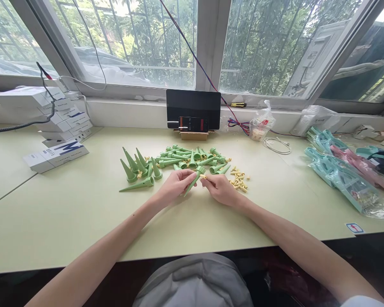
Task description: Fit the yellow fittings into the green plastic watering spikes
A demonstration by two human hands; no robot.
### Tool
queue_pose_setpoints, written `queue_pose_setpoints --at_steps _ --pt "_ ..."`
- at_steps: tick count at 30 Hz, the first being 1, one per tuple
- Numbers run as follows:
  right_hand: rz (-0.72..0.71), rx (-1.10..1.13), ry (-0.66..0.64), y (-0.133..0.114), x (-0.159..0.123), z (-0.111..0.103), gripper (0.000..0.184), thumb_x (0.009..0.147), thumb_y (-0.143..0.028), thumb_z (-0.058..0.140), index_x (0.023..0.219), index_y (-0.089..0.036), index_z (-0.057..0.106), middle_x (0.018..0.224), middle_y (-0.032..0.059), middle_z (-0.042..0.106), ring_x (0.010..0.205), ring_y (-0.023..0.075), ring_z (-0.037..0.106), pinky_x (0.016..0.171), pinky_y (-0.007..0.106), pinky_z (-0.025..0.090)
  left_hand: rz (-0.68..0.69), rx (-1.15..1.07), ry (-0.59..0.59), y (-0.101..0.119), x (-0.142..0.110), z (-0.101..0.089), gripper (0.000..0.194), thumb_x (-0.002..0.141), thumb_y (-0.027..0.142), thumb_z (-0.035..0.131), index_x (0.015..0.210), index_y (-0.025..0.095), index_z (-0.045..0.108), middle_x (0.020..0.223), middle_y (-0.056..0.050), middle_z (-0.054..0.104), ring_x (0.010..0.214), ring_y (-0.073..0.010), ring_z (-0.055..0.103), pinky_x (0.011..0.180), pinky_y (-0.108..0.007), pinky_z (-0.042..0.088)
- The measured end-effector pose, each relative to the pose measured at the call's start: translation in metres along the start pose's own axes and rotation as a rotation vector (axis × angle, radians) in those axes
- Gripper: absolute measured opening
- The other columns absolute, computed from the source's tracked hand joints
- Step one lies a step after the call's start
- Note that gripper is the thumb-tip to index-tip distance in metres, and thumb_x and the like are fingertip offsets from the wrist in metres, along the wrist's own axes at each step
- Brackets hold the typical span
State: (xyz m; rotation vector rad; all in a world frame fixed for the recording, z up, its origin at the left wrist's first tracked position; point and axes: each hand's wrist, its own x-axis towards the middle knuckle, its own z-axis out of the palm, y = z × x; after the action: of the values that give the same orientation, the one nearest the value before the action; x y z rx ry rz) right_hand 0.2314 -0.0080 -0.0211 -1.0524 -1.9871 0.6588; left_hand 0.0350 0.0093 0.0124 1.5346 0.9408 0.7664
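My left hand (178, 184) pinches a green plastic spike (192, 182), its tip slanting down toward me and its wide capped end up and to the right. Beside that cap, my right hand (220, 187) grips a small pale-yellow peg (203, 176) between thumb and fingers. Whether the peg touches the cap I cannot tell. Behind both hands lies a heap of similar green spikes (179, 154). Several more spikes (129, 169) stand on their caps to the left, with one lying on its side (137, 185). Loose yellow pegs (239, 180) are piled just right of my right hand.
White boxes (64, 115) are stacked at the left. At the back, a phone (193, 124) leans against a dark tablet (193, 106) on a cardboard stand. A plastic bag (261, 123), a coiled white cable (277, 146) and teal and pink wrapped items (345, 166) lie right.
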Motion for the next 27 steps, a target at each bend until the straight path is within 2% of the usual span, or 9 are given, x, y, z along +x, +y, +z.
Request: queue_pose_setpoints --at_steps 3,7,11,18,22,25,27 --pt "0.001 -0.006 0.031 0.001 0.0 0.0 0.04 0.1 -0.042 0.043 0.069 -0.019 0.054 0.059 -0.002 0.048 0.053 0.0111 0.036 0.058 0.025 0.029 -0.03 0.017 0.005 -0.002 0.001 -0.001 0.043 0.08 0.057 0.067 0.095 0.016 0.071 0.074 -0.003 0.063 0.049 -0.006 0.035 0.043 -0.019 0.028" --pt "0.018 -0.005 0.059 0.002 0.0 0.0 0.041 0.1 -0.042 0.043 0.068 -0.018 0.055 0.057 -0.0026 0.047 0.051 0.0103 0.034 0.056 0.025 0.028 -0.046 0.067 0.006 -0.008 0.003 -0.003 0.046 0.078 0.055 0.07 0.104 0.018 0.072 0.066 -0.001 0.059 0.051 -0.0075 0.039 0.044 -0.019 0.029" --pt "0.047 0.045 0.076 0.001 0.001 0.0 0.044 0.097 -0.049 0.047 0.068 -0.018 0.058 0.056 -0.0021 0.047 0.051 0.0103 0.035 0.054 0.026 0.028 -0.023 0.074 -0.011 -0.012 0.004 -0.004 0.046 0.08 0.055 0.069 0.108 0.019 0.072 0.075 -0.003 0.063 0.051 -0.0065 0.037 0.042 -0.019 0.027" --pt "0.288 0.325 0.004 -0.007 0.004 -0.005 0.043 0.086 -0.059 0.061 0.071 -0.018 0.058 0.048 -0.0044 0.048 0.042 0.0101 0.044 0.045 0.024 0.035 0.018 0.078 0.022 -0.012 0.003 -0.005 0.044 0.083 0.051 0.068 0.111 0.018 0.071 0.082 -0.004 0.066 0.055 -0.0069 0.042 0.044 -0.018 0.031" --pt "0.376 0.477 -0.004 -0.005 0.005 -0.005 0.04 0.079 -0.054 0.072 0.09 -0.018 0.059 0.055 -0.0035 0.057 0.045 0.0115 0.053 0.044 0.024 0.044 0.015 0.015 0.018 -0.011 0.004 -0.004 0.048 0.081 0.052 0.069 0.114 0.017 0.069 0.078 -0.003 0.063 0.061 -0.0096 0.049 0.048 -0.02 0.038" --pt "0.434 0.602 0.02 -0.003 0.006 -0.004 0.058 0.073 -0.049 0.08 0.115 -0.02 0.051 0.074 -0.0005 0.065 0.053 0.0134 0.061 0.045 0.024 0.05 0.028 0.004 0.009 -0.011 0.004 -0.004 0.047 0.081 0.052 0.069 0.112 0.016 0.07 0.072 -0.001 0.058 0.058 -0.0093 0.048 0.049 -0.021 0.04" --pt "0.439 0.65 0.016 -0.003 0.006 -0.004 0.068 0.071 -0.046 0.082 0.124 -0.022 0.047 0.087 0.0018 0.066 0.059 0.0141 0.065 0.046 0.024 0.052 0.038 0.009 -0.009 -0.012 0.004 -0.004 0.046 0.082 0.052 0.068 0.109 0.015 0.071 0.068 0.001 0.056 0.054 -0.0082 0.046 0.048 -0.021 0.039"
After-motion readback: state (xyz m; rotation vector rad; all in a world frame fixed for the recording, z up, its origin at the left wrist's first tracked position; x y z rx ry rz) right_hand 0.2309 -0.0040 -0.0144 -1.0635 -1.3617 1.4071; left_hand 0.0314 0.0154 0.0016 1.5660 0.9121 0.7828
